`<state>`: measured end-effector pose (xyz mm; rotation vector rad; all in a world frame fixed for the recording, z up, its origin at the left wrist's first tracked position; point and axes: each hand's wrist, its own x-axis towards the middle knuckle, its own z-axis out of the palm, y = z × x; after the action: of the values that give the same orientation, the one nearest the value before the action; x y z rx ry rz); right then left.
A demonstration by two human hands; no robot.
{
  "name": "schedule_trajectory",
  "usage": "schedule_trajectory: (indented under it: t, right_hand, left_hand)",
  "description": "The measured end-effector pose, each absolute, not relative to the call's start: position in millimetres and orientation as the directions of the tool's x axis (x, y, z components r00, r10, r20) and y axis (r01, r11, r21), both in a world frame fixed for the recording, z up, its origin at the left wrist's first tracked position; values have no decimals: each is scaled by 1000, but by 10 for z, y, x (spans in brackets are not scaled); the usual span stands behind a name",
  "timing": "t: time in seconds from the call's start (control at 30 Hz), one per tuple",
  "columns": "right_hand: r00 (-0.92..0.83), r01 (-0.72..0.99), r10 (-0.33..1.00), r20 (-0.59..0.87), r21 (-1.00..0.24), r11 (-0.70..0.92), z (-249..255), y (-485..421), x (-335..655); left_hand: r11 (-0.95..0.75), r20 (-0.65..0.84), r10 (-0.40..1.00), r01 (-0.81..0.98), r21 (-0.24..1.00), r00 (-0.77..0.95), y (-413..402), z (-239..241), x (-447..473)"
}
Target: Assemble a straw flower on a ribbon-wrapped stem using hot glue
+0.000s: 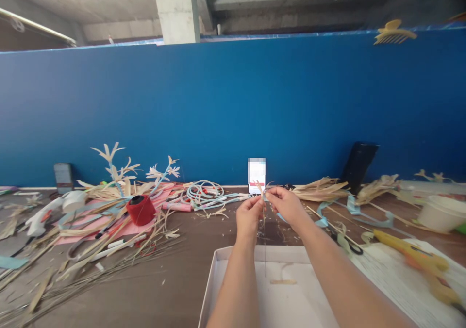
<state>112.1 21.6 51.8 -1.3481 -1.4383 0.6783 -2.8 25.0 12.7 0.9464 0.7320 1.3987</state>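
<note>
My left hand (249, 217) is closed in a pinch around a thin wire stem (265, 257) that hangs down over the box. At the top of this stem sits a small pale husk flower (258, 186). My right hand (286, 203) pinches the same flower at its base, just right of my left fingertips. The exact grip between the fingers is too small to make out. Below both forearms lies a shallow white box (291, 299) with a pale husk strip (283, 282) inside.
A lit phone (257, 172) leans behind my hands against the blue partition (218, 100). To the left are finished husk flowers (109, 153), a red spool (141, 210), and a white glue gun (45, 215). A yellow glue gun (418, 257) and white tub (439, 214) lie right.
</note>
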Motion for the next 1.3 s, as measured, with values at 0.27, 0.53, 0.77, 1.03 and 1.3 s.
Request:
schedule_trajectory:
  t: [0.27,0.53,0.77,1.03,1.3]
  right_hand:
    - [116,409,946,304,-882,233,467,245,1158]
    - [124,389,947,296,-892,228,498,229,1142]
    - [147,379,945,292,-899,219,560,183,1104]
    - [318,310,909,270,-936,169,519,230,1160]
    - [483,325,769,419,-901,287,905,101,1334]
  left_hand:
    - [-48,96,992,-471,881,78,251,120,-25]
    - [-44,89,993,-463,885,75,236,142,-26]
    - [-40,85,994,-482,875,72,232,142,-25]
    - [-55,83,996,-486,872,37,251,126,-17]
    - [-18,16,1000,-439,898,-10,241,88,-28]
